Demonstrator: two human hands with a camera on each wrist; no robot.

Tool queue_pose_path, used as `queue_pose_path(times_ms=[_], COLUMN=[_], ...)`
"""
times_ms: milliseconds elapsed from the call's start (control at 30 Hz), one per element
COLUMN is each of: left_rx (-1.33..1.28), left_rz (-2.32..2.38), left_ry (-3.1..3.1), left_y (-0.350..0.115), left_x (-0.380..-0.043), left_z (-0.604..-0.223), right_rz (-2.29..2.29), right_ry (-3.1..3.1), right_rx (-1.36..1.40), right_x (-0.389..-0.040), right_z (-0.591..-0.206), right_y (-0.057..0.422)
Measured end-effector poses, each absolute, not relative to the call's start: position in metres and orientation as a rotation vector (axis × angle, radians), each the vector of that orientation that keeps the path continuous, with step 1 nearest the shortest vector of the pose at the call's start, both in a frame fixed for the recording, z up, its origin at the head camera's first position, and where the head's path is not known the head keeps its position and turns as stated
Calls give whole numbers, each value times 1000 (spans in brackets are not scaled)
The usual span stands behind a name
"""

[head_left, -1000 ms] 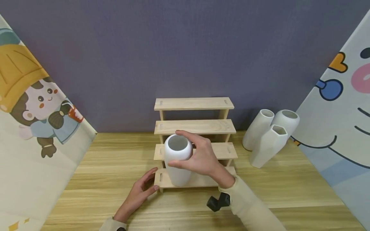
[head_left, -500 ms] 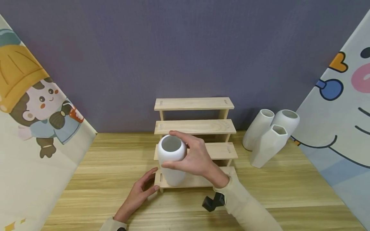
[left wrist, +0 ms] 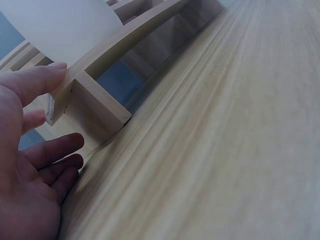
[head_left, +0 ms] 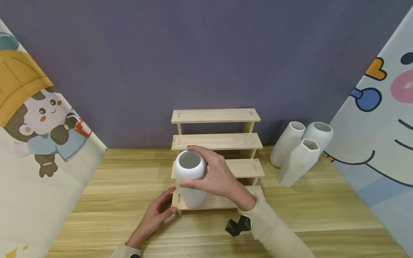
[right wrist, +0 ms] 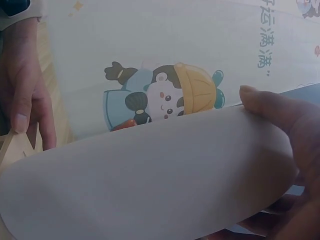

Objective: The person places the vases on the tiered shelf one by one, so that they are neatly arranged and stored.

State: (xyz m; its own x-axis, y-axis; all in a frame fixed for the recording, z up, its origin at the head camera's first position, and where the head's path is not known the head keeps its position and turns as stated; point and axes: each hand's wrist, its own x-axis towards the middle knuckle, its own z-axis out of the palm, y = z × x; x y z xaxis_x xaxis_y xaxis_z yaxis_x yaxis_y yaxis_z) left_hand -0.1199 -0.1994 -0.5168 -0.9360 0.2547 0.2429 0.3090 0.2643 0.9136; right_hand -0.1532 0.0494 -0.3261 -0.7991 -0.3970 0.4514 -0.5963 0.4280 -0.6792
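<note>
In the head view, my right hand (head_left: 216,175) grips a white vase (head_left: 190,195) near its rim, thumb in front and fingers behind. The vase stands upright at the left end of the lowest step of a tiered wooden display stand (head_left: 217,141). My left hand (head_left: 155,216) holds that step's left end between thumb and index finger. In the left wrist view, the thumb (left wrist: 37,82) lies on the step's edge, while the other fingers hang loosely below. The right wrist view shows the vase's smooth side (right wrist: 150,175) filling the lower half, partly hiding the fingers.
Three more white vases, one slender (head_left: 287,145), one faceted (head_left: 300,163) and one rounded (head_left: 322,133), stand close together right of the stand. A dark wall (head_left: 206,53) rises behind, with cartoon-printed panels on both sides. Everything stands on a wood-grain tabletop (head_left: 129,172).
My right hand has shifted the vase a little leftward along the lowest step, mostly in the first half second. My left hand stays at the step's end.
</note>
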Motion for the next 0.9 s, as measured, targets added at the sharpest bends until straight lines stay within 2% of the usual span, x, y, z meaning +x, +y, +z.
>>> queue_pose_path(times_ms=[500, 900], left_rx=[-541, -493], left_rz=[-1786, -1791], left_ry=[-2478, -2494], left_y=[-200, -198], left_x=[-121, -120], left_z=[-517, -517], right_rz=[1303, 1390], right_ry=[-2510, -2433], right_rx=[922, 855], right_x=[-152, -146], right_z=[-324, -321], right_y=[56, 87])
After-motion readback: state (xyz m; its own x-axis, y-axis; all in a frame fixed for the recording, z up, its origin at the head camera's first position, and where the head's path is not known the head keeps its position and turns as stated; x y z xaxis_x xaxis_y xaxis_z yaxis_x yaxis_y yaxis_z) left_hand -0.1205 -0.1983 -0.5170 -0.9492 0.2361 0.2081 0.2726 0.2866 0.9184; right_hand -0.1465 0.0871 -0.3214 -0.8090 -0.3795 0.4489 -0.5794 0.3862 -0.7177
